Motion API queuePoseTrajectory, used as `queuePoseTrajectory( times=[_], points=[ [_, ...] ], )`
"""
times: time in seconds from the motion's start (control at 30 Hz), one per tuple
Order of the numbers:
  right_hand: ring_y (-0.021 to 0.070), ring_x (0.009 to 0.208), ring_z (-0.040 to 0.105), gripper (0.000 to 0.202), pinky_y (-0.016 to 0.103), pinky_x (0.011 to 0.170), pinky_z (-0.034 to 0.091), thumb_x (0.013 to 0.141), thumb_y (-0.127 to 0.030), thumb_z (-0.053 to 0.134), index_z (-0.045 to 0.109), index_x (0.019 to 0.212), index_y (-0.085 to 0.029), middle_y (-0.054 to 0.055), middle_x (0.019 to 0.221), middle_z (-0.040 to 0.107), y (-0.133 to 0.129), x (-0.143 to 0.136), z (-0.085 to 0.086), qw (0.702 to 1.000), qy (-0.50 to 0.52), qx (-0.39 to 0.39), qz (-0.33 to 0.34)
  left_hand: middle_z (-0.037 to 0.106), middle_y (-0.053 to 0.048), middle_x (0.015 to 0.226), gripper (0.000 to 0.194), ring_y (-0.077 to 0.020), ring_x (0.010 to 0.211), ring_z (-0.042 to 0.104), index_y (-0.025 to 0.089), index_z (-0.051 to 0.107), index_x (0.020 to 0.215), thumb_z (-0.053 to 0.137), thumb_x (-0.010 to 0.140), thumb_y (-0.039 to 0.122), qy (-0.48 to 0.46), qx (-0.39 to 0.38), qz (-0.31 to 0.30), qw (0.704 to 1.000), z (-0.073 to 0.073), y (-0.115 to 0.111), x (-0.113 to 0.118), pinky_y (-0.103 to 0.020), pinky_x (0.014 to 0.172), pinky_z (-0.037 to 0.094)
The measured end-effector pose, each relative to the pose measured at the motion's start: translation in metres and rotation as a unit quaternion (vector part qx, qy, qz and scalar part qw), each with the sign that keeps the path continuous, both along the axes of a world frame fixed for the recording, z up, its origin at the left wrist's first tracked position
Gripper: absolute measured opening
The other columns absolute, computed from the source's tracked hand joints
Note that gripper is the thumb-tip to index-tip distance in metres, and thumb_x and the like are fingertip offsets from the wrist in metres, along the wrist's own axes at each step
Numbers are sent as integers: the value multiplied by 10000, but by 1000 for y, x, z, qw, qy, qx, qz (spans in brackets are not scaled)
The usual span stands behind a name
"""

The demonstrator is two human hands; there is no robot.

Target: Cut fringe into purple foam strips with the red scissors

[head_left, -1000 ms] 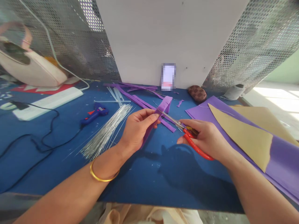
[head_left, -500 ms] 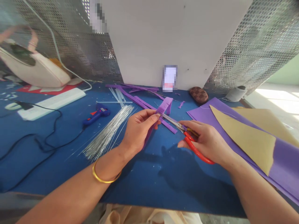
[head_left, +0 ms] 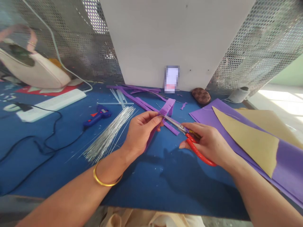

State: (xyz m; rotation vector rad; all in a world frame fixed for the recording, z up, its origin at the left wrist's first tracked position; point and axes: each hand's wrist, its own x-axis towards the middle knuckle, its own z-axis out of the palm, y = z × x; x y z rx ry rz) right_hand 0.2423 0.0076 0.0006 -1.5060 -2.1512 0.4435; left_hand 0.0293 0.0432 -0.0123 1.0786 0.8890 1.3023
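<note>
Between its thumb and fingers, my left hand (head_left: 142, 129) pinches a folded purple paper strip (head_left: 167, 107); one end hangs down below the palm. My right hand (head_left: 209, 142) grips red-handled scissors (head_left: 198, 153), whose blades point left and touch the strip beside my left fingertips. Whether the blade tips are parted is hard to see there. Behind and under the hands, more purple strips (head_left: 139, 102) lie loosely on the blue table (head_left: 151, 183). Left of my left hand is a bundle of thin silvery wires (head_left: 110, 135).
A blue glue gun (head_left: 97, 116) with a black cord and a white power strip (head_left: 52, 105) lie left. Purple sheets (head_left: 288, 168) and tan paper (head_left: 251, 135) cover the right. A phone (head_left: 172, 78) leans on the white board, near a checkered pouch (head_left: 201, 96) and thread spool (head_left: 239, 94).
Very little differs. The scissors and my right hand have shifted slightly left, while my left hand and the strip stay almost in place.
</note>
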Motion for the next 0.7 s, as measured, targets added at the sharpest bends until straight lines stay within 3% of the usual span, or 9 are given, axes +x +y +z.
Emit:
queuePoseTrajectory(
  times=[0.7],
  points=[
    [139, 594, 564, 497, 226, 531, 437, 749, -490, 732, 677, 1161, -218, 0, 742, 671, 0, 5, 1, 999, 30, -28, 18, 626, 17, 602, 102, -86, 568, 547, 170, 698, 719, 775, 691, 232, -46, -65, -20, 997, 3, 0, 0, -204, 565, 426]
  ],
)
